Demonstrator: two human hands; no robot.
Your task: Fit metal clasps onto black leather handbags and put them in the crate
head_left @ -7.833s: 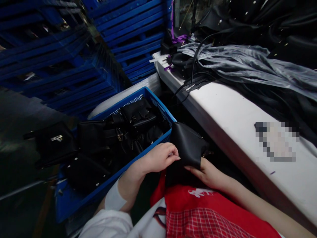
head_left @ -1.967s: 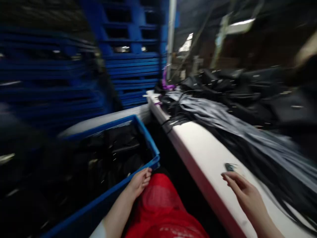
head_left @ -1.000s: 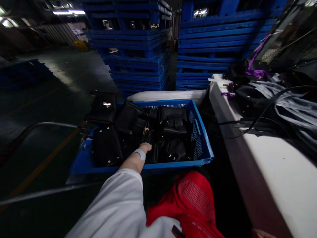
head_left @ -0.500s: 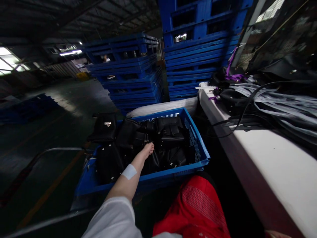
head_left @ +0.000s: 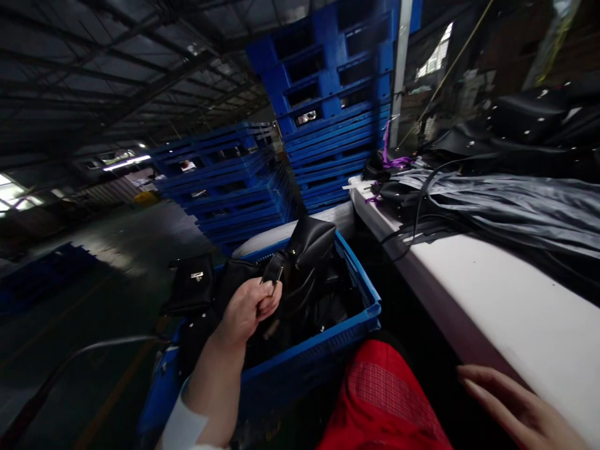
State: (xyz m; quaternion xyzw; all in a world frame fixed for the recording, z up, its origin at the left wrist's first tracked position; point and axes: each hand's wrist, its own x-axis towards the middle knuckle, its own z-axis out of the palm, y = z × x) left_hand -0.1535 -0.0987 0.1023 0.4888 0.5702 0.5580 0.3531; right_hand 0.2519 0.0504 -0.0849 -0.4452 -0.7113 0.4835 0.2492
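My left hand (head_left: pixel 250 305) is closed around the strap of a black handbag (head_left: pixel 310 247), with a metal buckle showing by the fingers. The bag hangs tilted over the blue crate (head_left: pixel 360 269), partly raised above its rim. More dark bags lie beneath it in the crate, hard to tell apart in the shadow. At the crate's left end sits another black bag (head_left: pixel 190 287) with a metal clasp. My right hand (head_left: pixel 520 403) is at the lower right beside the white table, fingers stretched out and holding nothing.
Along the right runs a white table (head_left: pixel 492 281) bearing black bag pieces, grey strips (head_left: pixel 515 200) and a dark cable. Stacks of blue pallets (head_left: pixel 337 112) rise behind the crate. A curved metal bar (head_left: pixel 112 342) stands at the left.
My left hand has come up and nearer, lifting a handbag by its strap from among the others. My right hand has come further into view at lower right. The view has shifted.
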